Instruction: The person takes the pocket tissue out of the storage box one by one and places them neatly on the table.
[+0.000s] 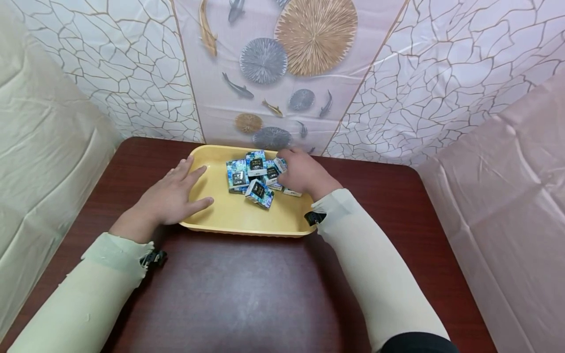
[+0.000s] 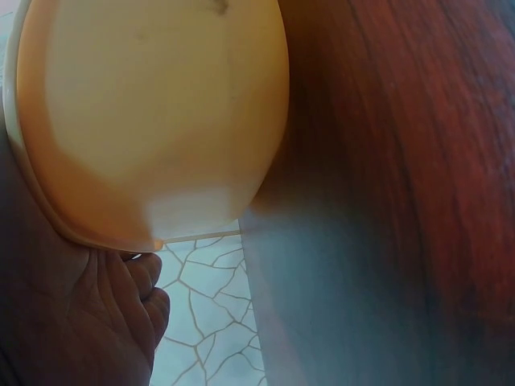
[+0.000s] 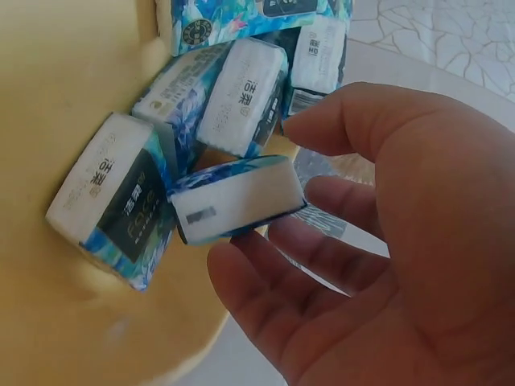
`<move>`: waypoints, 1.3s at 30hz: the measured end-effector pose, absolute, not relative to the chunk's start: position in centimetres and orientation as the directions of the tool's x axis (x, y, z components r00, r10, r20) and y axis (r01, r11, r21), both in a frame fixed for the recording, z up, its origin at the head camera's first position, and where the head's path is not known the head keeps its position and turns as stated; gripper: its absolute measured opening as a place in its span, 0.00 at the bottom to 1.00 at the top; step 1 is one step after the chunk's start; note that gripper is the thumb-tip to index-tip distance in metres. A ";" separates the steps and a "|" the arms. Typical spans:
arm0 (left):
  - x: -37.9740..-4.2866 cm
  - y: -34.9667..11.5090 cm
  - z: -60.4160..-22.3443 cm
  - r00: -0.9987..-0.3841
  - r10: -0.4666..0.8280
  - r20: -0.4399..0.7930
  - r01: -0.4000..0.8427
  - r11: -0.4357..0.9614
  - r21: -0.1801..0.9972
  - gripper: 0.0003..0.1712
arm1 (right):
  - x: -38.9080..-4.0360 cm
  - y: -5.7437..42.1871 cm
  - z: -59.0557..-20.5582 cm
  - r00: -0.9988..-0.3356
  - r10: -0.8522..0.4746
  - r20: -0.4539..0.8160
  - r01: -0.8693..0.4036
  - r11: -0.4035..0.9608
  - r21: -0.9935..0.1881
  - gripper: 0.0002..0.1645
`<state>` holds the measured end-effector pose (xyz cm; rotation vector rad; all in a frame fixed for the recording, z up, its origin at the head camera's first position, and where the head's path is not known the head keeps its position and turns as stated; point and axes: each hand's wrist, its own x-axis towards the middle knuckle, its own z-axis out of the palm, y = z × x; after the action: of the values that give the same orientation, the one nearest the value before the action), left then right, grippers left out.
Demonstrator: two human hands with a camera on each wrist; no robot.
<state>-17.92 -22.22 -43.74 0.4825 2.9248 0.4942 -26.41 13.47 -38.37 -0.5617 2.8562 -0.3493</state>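
My left hand (image 1: pixel 169 196) rests at the left rim of a yellow plastic tray (image 1: pixel 220 215), fingers and thumb spread. In the left wrist view, the palm (image 2: pixel 72 314) lies along the tray's outer rim. Over the tray's right side, my right hand (image 1: pixel 304 171) reaches among small blue-and-white tissue packs (image 1: pixel 259 193). In the right wrist view, its loosely bent fingers (image 3: pixel 330 249) are beside one tissue pack (image 3: pixel 241 199), with the thumb apart from it. Contact between fingertips and pack is partly hidden.
The tray stands on a dark red-brown wooden table (image 1: pixel 247 284), close to its back edge. A patterned cloth wall (image 1: pixel 150 73) rises behind it. Pale draped sheets (image 1: pixel 507 196) hang at both sides.
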 end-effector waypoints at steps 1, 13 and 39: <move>-17.9 -22.2 -43.7 -0.939 0.334 -0.080 0.289 0.894 0.342 0.57 | -26.5 13.3 -38.4 -0.908 -0.386 -0.162 -0.338 0.905 -0.260 0.43; -18.0 -22.2 -43.9 -0.940 0.331 -0.086 0.285 0.896 0.340 0.57 | -27.0 12.4 -39.0 -0.917 -0.349 -0.195 -0.312 0.929 -0.197 0.43; -17.9 -22.2 -43.6 -0.940 0.329 -0.092 0.280 0.895 0.346 0.57 | -25.5 12.7 -38.1 -0.932 -0.280 -0.231 -0.259 0.958 -0.121 0.41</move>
<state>-17.87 -22.18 -43.61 0.4710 2.9132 0.4993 -25.50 12.69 -38.08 -0.4002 2.8627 -0.1292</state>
